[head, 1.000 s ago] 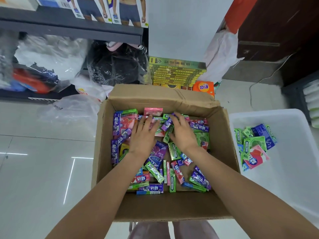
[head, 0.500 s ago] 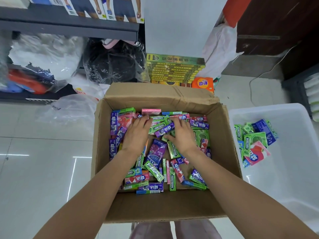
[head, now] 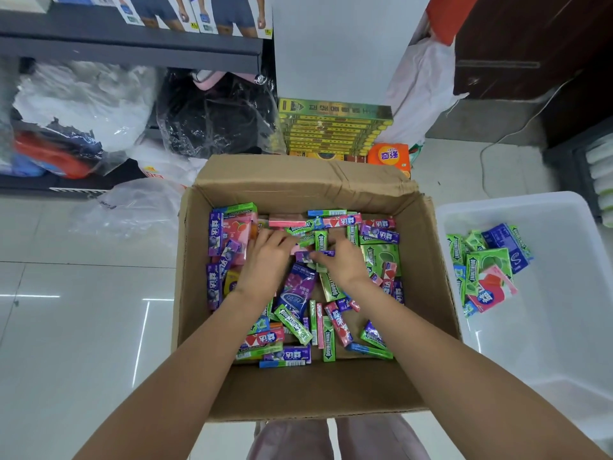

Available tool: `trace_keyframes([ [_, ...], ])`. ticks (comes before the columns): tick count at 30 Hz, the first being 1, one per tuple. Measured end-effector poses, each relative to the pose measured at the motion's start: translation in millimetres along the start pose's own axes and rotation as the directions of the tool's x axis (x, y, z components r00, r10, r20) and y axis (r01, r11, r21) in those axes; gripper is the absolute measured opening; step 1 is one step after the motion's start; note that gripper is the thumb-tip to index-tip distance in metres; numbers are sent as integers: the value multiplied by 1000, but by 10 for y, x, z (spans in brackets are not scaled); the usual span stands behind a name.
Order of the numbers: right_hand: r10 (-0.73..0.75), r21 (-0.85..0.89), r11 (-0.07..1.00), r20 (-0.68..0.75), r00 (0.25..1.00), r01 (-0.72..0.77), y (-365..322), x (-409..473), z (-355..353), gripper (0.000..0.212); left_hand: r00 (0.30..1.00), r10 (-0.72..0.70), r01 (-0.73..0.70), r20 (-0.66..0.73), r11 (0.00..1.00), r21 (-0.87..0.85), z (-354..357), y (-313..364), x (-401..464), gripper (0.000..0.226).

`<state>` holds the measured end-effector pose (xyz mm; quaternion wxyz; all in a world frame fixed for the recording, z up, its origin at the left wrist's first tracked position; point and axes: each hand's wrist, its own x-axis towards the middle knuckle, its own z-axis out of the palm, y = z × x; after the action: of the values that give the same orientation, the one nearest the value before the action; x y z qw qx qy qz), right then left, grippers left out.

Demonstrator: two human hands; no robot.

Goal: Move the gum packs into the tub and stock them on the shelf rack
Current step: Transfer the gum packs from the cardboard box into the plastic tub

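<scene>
An open cardboard box [head: 298, 390] on the floor holds a loose heap of green, purple, pink and blue gum packs [head: 295, 323]. Both my hands are down inside it near the far side. My left hand [head: 265, 263] curls its fingers round packs in the middle of the heap. My right hand [head: 343, 265] faces it, fingers bent over a purple pack and green ones. The packs are bunched between the two hands. To the right of the box stands a white plastic tub [head: 564, 343], with several gum packs [head: 487, 270] lying at its left side.
A dark shelf rack [head: 132, 44] runs along the upper left, with clear and black plastic bags [head: 212, 114] below it. A stack of yellow-green boxes [head: 331, 127] and an orange packet [head: 389, 156] stand behind the cardboard box. Glossy tiled floor [head: 83, 327] lies to the left.
My hands have drawn closer together over the heap, and their fingers have gone from flat and spread to curled, bunching packs between them. The tub's packs have not moved.
</scene>
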<state>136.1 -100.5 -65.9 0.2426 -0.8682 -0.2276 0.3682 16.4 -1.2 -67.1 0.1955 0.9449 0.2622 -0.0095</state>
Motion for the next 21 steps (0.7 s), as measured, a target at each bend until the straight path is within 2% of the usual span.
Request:
trace_keyframes([
  [4,-47,122,991,1,999,46,-13,-96,-141,30,996,-54,48,-65,994,-93,-153,132,59,36],
  [7,-71,160,985,-11,997,72,-40,-194,-275,41,989,-140,127,-37,960,-249,-216,233,28,32],
  [11,-112,171,978,-35,993,116,-37,-339,-445,46,929,-368,305,-47,830,-468,-348,416,-44,24],
  [15,-163,245,952,-113,980,187,36,-573,-741,39,919,-384,229,-85,698,-679,-531,788,-36,17],
  [18,-175,305,924,-202,964,232,171,-768,-1118,31,920,-384,154,-73,527,-836,-615,1154,-4,15],
  [21,-166,366,892,-277,946,264,417,-941,-1551,18,929,-368,131,-30,405,-905,-623,1669,77,20],
])
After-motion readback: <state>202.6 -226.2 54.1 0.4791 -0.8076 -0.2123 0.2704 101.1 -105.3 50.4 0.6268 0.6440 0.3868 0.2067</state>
